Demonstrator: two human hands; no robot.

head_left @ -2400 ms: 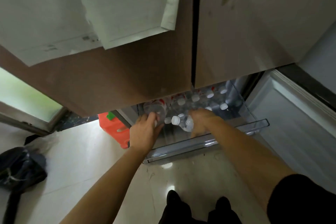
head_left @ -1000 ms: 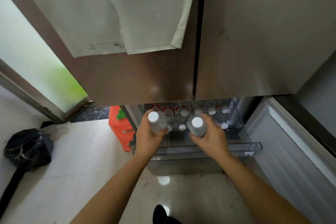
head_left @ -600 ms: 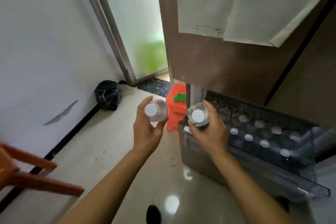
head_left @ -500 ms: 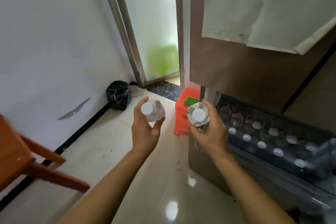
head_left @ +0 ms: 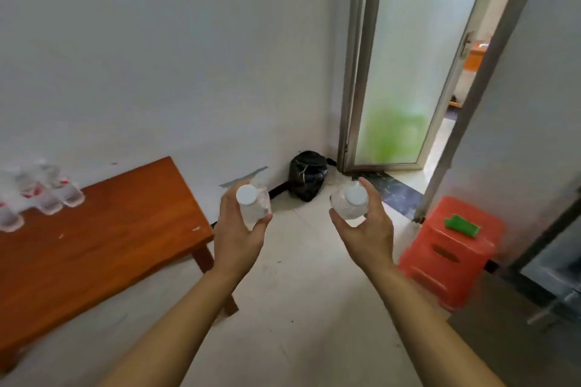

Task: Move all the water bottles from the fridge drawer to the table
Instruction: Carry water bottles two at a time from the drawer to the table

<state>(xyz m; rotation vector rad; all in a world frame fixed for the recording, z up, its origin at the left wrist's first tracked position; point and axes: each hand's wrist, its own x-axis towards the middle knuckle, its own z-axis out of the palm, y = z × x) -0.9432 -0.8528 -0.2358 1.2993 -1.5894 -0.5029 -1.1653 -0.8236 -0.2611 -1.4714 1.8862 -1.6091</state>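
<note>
two bottles mid-carry, worktop just to the left

the left hand (head_left: 239, 239) curls its fingers (head_left: 262, 223) round a small clear plastic water bottle with a white cap (head_left: 253, 209); the right hand (head_left: 367, 239) grips a second clear white-capped bottle (head_left: 350, 206) the same way, thumb and fingers closed about its sides; both bottles hang in the air over the pale tiled floor (head_left: 298, 308), well apart from each other and touching nothing but the hands; the low orange-brown wooden worktop (head_left: 103, 239) stands just to the left, and a blurred cluster of clear red-labelled bottles (head_left: 37, 195) already sits at its far left edge, so part of the job looks done; the two held ones are, i judge, on the way over and not yet set down; the fridge drawer is not plainly in view, so how many bottles are left there i cannot tell; each held bottle turns its cap toward the camera, so its long axis runs roughly upright and is seen nearly end-on; the left one leans a little, base toward the palm.
</note>
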